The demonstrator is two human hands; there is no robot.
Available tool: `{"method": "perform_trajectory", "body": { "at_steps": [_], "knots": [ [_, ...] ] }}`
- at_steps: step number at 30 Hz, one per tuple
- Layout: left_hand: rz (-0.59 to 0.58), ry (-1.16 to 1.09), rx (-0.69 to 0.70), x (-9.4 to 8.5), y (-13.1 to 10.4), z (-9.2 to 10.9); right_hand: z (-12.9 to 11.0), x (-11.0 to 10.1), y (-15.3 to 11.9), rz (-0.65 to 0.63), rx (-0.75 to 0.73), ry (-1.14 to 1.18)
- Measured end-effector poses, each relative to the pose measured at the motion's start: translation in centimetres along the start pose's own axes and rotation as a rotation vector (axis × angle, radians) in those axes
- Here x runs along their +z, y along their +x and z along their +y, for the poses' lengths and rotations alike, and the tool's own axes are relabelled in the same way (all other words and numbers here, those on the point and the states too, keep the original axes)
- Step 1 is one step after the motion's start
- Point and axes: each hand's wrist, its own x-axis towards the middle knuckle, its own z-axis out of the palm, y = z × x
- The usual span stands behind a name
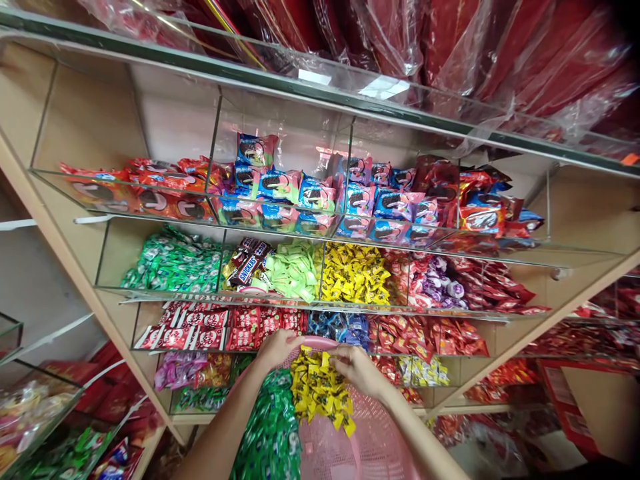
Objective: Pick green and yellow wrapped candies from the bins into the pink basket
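A pink plastic basket is at the bottom centre, tilted, with green-wrapped candies on its left side and yellow-wrapped candies near its far rim. My left hand is closed on the far rim of the basket, left of the yellow candies. My right hand is at the right edge of the yellow candies, its fingers bent against them; whether it grips any candy is unclear. Straight ahead, a shelf bin holds more yellow candies, beside light green packets.
Clear-fronted shelves hold green candies, Snickers bars, blue cookie packs and red packets. Red bags in plastic hang over the top edge. A cardboard box stands at the lower right.
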Motion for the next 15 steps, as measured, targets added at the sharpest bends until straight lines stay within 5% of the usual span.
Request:
{"method": "perform_trajectory", "body": {
  "at_steps": [6, 15],
  "knots": [
    [0.002, 0.011, 0.017, -0.2, -0.2, 0.3, -0.1, -0.4, -1.6, -0.036, 0.063, -0.207],
    [0.008, 0.023, 0.016, -0.1, -0.2, 0.4, 1.8, 1.9, -1.5, -0.039, 0.038, -0.309]
  ]
}}
